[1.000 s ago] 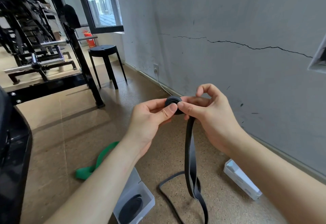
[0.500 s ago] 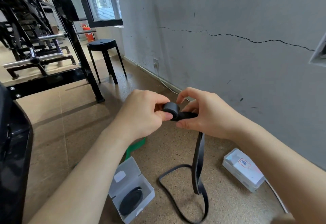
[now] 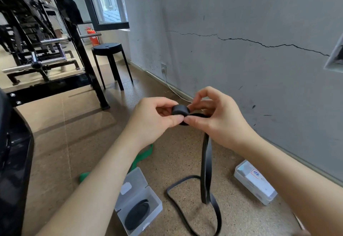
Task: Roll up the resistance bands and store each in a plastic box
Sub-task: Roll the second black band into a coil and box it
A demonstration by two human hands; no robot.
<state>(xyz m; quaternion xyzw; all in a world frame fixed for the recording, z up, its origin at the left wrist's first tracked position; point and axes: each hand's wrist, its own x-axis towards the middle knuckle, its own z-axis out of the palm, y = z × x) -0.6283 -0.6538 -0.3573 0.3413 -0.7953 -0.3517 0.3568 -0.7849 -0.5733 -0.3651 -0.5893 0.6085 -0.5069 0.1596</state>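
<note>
The left hand [image 3: 157,118] and the right hand [image 3: 219,120] both pinch the small black roll [image 3: 180,110] with thumb and fingertips, in the air above the floor [image 3: 78,143]. The free part of the band [image 3: 206,161] hangs down to a loose loop. If one pinch loosens, the springy roll may unwind. A twist in the hanging part could also wind in crooked.

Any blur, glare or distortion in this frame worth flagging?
Head view: wide-angle lens bows the window frame and stretches the lower corners; soft daylight, no harsh shadows; left hand slightly motion-soft; black band roll readable.
</note>
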